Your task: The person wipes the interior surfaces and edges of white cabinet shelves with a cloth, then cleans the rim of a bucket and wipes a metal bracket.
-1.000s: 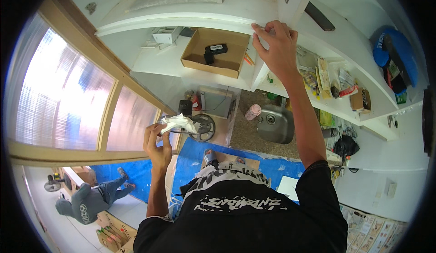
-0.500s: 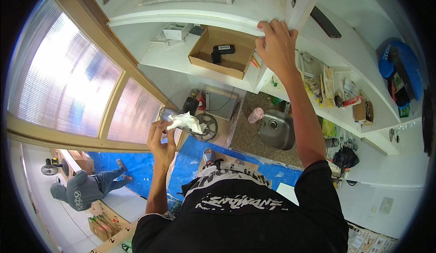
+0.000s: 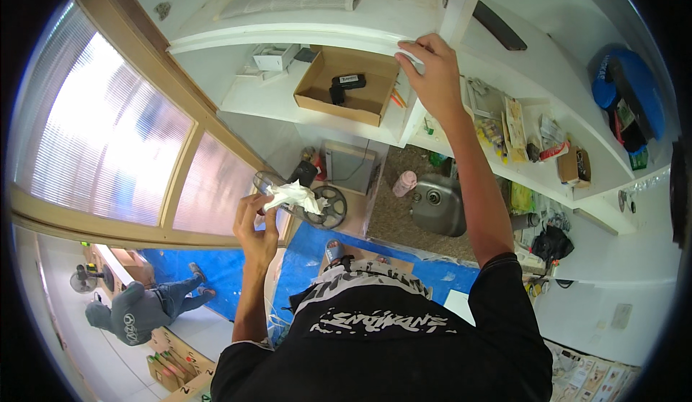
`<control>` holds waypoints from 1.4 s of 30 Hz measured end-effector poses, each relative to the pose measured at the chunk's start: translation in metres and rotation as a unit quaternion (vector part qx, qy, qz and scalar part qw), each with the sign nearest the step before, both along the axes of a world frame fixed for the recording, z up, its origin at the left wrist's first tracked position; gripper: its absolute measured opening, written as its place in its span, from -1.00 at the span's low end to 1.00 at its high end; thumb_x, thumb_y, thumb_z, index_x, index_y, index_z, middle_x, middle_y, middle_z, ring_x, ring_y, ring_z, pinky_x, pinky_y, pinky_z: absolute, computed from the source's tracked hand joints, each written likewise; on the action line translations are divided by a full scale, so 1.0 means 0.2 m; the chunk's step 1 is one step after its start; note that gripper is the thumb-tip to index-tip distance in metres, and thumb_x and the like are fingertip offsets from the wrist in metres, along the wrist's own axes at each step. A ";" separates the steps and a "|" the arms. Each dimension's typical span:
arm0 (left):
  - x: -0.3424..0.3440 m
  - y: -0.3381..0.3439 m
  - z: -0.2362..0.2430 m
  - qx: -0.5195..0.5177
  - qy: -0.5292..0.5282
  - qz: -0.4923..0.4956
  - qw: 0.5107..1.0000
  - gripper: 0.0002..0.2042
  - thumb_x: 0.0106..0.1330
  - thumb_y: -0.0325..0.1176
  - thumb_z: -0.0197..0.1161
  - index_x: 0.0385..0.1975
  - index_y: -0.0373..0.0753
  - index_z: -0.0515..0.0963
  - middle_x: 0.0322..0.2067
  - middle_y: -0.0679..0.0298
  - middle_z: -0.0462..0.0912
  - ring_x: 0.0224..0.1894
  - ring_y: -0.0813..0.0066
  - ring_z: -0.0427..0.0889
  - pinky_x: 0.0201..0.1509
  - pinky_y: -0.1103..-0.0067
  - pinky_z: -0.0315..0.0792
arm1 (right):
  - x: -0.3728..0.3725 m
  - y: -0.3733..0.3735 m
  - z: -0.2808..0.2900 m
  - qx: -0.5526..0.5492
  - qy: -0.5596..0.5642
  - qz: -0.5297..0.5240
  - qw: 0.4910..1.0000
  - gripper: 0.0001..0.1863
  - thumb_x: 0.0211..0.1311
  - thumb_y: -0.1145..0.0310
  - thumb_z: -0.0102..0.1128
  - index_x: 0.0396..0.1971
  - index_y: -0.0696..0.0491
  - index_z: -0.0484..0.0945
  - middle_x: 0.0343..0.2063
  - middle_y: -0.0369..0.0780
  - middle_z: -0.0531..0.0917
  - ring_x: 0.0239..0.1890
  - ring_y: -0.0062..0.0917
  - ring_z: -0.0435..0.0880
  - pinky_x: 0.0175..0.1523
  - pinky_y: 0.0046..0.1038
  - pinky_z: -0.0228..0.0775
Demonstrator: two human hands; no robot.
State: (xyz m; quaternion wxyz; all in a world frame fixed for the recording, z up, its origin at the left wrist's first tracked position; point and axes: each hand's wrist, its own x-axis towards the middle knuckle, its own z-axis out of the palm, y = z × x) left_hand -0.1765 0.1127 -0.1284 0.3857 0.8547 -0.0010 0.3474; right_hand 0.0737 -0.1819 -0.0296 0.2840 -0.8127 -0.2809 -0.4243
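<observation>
My left hand (image 3: 255, 237) is closed around the near end of a clear shallow container (image 3: 268, 180). Crumpled white tissue (image 3: 297, 197) lies in or over the container. Up at the white cabinet, my right hand (image 3: 432, 74) is at the front edge of the upper shelf (image 3: 288, 33), beside the upright divider. Its thumb and fingers are bent together around something small and white, too hidden to name. Below and left of that hand, an open cardboard box (image 3: 339, 110) with a black object (image 3: 349, 82) inside stands on the lower shelf.
A steel sink (image 3: 438, 207) and a pink bottle (image 3: 405, 183) are on the counter below. Crowded shelves (image 3: 519, 128) extend to the right. A framed ribbed window panel (image 3: 108, 128) stands close on the left. A person in grey (image 3: 137, 314) is at lower left, beside a blue floor sheet (image 3: 216, 268).
The view has shifted slightly. My right hand's thumb and fingers have drawn together at the shelf edge, with something white now showing between them. My left hand still holds the container.
</observation>
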 end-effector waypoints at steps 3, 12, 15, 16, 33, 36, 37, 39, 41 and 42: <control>0.00 -0.01 0.01 0.005 0.001 -0.004 1.000 -0.80 0.09 -0.66 0.30 -0.28 -0.30 0.61 -0.31 0.13 0.60 -0.41 0.41 0.51 -0.33 0.55 0.41 | 0.02 -0.02 -0.02 -0.015 -0.015 -0.012 1.000 -0.91 0.11 0.39 0.30 -0.36 0.01 0.68 -0.40 -0.25 0.55 -0.28 -0.36 0.53 -0.06 -0.31 0.34; -0.07 0.04 -0.02 -0.101 -0.044 0.050 0.993 -0.82 0.16 -0.68 0.25 -0.24 -0.39 0.56 -0.22 0.13 0.58 -0.21 0.44 0.56 -0.16 0.55 0.48 | -0.33 -0.09 -0.34 0.053 0.171 0.096 0.979 -0.87 0.16 0.40 0.28 -0.43 0.16 0.63 -0.46 -0.19 0.57 -0.38 -0.30 0.53 -0.23 -0.35 0.36; -0.08 0.10 -0.02 -0.187 -0.104 0.040 0.976 -0.77 0.22 -0.67 0.21 -0.11 -0.41 0.51 -0.11 0.15 0.55 -0.07 0.42 0.56 0.04 0.50 0.48 | -0.50 -0.23 -0.65 0.022 0.352 0.065 0.933 -0.86 0.15 0.41 0.30 -0.39 0.18 0.64 -0.51 -0.15 0.55 -0.45 -0.33 0.53 -0.30 -0.40 0.38; -0.06 0.11 -0.01 -0.213 -0.119 0.032 0.969 -0.75 0.23 -0.66 0.21 -0.09 -0.40 0.51 -0.10 0.16 0.55 -0.06 0.42 0.56 0.07 0.49 0.47 | -0.57 -0.26 -0.76 0.024 0.361 0.065 0.930 -0.86 0.15 0.42 0.30 -0.35 0.18 0.64 -0.51 -0.16 0.55 -0.47 -0.36 0.53 -0.30 -0.43 0.39; -0.29 -0.18 -0.14 -0.655 0.029 -0.220 0.722 -0.40 0.35 0.07 0.10 0.27 -0.19 0.28 0.21 0.13 0.42 0.23 0.20 0.44 0.30 0.21 0.37 | -1.07 -0.05 -0.94 0.310 0.641 0.378 0.592 -0.59 0.39 0.15 0.11 0.00 0.19 0.52 -0.15 -0.24 0.66 -0.10 -0.55 0.62 0.01 -0.52 0.41; -0.29 -0.24 -0.15 -0.658 0.052 -0.203 0.723 -0.39 0.37 0.14 -0.01 0.26 -0.17 0.31 0.21 0.12 0.43 0.22 0.16 0.45 0.29 0.16 0.37 | -1.14 0.11 -0.77 0.369 0.646 0.406 0.530 -0.55 0.37 0.15 0.15 0.06 0.19 0.47 -0.08 -0.21 0.63 -0.05 -0.57 0.58 0.06 -0.52 0.39; -0.29 -0.26 -0.16 -0.669 0.055 -0.197 0.715 -0.39 0.37 0.14 -0.02 0.25 -0.17 0.31 0.21 0.12 0.43 0.22 0.16 0.45 0.28 0.16 0.38 | -1.16 0.15 -0.72 0.387 0.654 0.397 0.515 -0.54 0.35 0.16 0.18 0.08 0.19 0.45 -0.07 -0.20 0.61 -0.04 -0.58 0.56 0.07 -0.51 0.38; -0.29 -0.27 -0.18 -0.678 0.063 -0.194 0.706 -0.39 0.37 0.14 -0.02 0.26 -0.18 0.32 0.21 0.11 0.43 0.22 0.15 0.45 0.27 0.16 0.38 | -1.20 0.21 -0.64 0.394 0.633 0.389 0.542 -0.50 0.29 0.18 0.26 0.10 0.18 0.43 -0.06 -0.20 0.60 -0.03 -0.58 0.56 0.10 -0.51 0.38; -0.29 -0.28 -0.21 -0.682 0.067 -0.201 0.700 -0.38 0.37 0.15 -0.02 0.26 -0.18 0.32 0.21 0.11 0.43 0.22 0.15 0.45 0.27 0.17 0.38 | -1.21 0.22 -0.63 0.409 0.616 0.396 0.544 -0.45 0.23 0.23 0.33 0.13 0.17 0.40 -0.04 -0.21 0.59 -0.01 -0.57 0.56 0.12 -0.50 0.38; -0.30 -0.27 -0.21 -0.692 0.072 -0.191 0.693 -0.36 0.36 0.16 -0.02 0.27 -0.19 0.31 0.22 0.11 0.43 0.23 0.14 0.44 0.30 0.20 0.35 | -1.20 0.23 -0.64 0.421 0.611 0.407 0.533 -0.42 0.19 0.26 0.36 0.14 0.17 0.38 -0.04 -0.21 0.59 -0.01 -0.56 0.56 0.13 -0.49 0.38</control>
